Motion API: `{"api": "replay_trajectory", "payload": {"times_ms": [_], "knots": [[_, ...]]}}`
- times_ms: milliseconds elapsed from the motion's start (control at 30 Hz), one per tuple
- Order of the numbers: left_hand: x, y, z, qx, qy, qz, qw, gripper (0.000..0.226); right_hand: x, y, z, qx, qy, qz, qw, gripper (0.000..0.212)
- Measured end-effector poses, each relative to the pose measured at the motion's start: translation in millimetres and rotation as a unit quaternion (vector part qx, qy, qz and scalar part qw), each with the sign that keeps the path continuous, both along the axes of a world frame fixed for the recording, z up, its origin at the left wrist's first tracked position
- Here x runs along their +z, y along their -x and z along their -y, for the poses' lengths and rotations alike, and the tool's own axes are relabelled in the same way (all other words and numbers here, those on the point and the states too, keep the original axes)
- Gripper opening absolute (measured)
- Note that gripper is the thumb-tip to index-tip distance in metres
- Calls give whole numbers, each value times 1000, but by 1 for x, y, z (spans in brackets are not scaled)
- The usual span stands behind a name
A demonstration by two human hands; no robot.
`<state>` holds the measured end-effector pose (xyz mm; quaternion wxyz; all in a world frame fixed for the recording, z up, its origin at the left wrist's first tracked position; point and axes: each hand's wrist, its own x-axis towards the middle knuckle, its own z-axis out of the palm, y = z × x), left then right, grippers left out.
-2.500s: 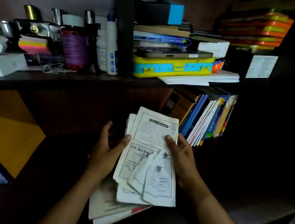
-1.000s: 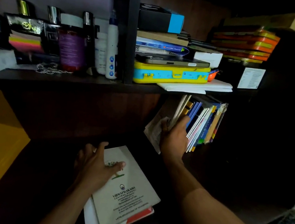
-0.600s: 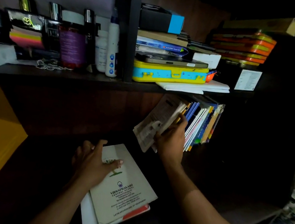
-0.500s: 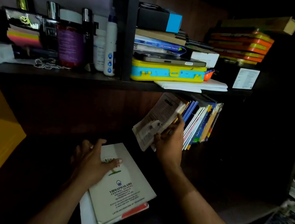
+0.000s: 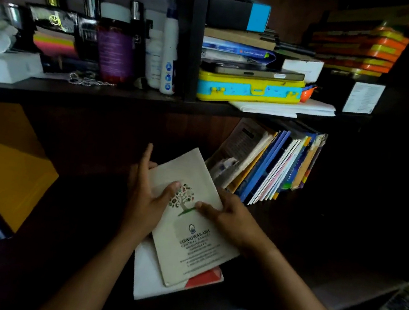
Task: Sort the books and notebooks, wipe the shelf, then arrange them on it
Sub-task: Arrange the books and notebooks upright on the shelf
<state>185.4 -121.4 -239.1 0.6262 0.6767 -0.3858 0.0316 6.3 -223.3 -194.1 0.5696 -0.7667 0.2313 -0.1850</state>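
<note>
A cream booklet point(image 5: 188, 234) with a tree logo lies tilted on the dark lower shelf point(image 5: 316, 249), on top of a white sheet and a red-cornered book point(image 5: 203, 278). My left hand point(image 5: 143, 198) grips its left edge, thumb on the cover. My right hand point(image 5: 231, 219) holds its right edge, fingers on the cover. A row of books and notebooks point(image 5: 273, 164) leans to the right at the back of the shelf, with a bundle of loose white papers point(image 5: 234, 156) tucked at its left end.
The upper shelf point(image 5: 127, 95) holds bottles point(image 5: 116, 47), a yellow and blue case point(image 5: 249, 90), stacked boxes and papers. A yellow folder point(image 5: 5, 161) and more notebooks sit at the lower left. Cables lie on the floor at the right.
My right hand has let go of the loose papers, now tucked against the leaning books, and come down onto the cream booklet. Both hands have lifted the booklet's far end.
</note>
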Motion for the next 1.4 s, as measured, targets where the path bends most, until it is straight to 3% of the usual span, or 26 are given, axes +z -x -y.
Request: {"api": "replay_trajectory", "payload": {"times_ms": [133, 200, 233, 300, 367, 433, 533, 667, 800, 1000, 1133, 1233, 1300, 1400], "knots": [[-10, -4, 2, -1, -154, -29, 988, 90, -7, -11, 12, -153, 2, 165, 974, 24], [-17, -9, 2, -40, -258, -31, 965, 79, -8, -17, 19, -153, 51, 236, 958, 23], [-19, -10, 1, -50, -311, 9, 949, 73, -7, -22, 22, -153, 105, 240, 953, 23], [-20, -8, 1, -46, -372, 104, 921, 68, -8, -34, 30, -200, 225, 178, 937, 24], [-18, -7, 0, -46, -367, 126, 921, 70, -7, -45, 40, -263, 311, 117, 906, 18], [-17, -7, -1, -51, -355, 116, 926, 77, -8, -52, 49, -302, 327, 86, 891, 14], [-17, -8, -2, -55, -345, 107, 931, 85, -11, -57, 60, -316, 341, 50, 884, 25], [-17, -5, -2, -36, -339, 119, 932, 57, 0, -52, 77, -260, 471, -113, 836, 44], [-17, -5, -2, -36, -337, 120, 933, 51, 7, -45, 91, -264, 498, -165, 809, 48], [-15, -5, -2, -28, -342, 111, 933, 53, -2, -32, 103, -316, 440, -147, 828, 47], [-14, -6, -1, -14, -354, 92, 931, 66, 9, -29, 101, -289, 418, -205, 836, 43], [-12, -3, 0, -6, -335, 81, 939, 75, 15, -29, 97, -304, 394, -245, 832, 59], [-10, -2, 0, -7, -304, 66, 950, 71, 9, -26, 85, -297, 332, -193, 875, 69], [-5, -1, 0, -9, -227, 44, 973, 61, -8, -19, 52, -157, 196, -138, 958, 59]]}}
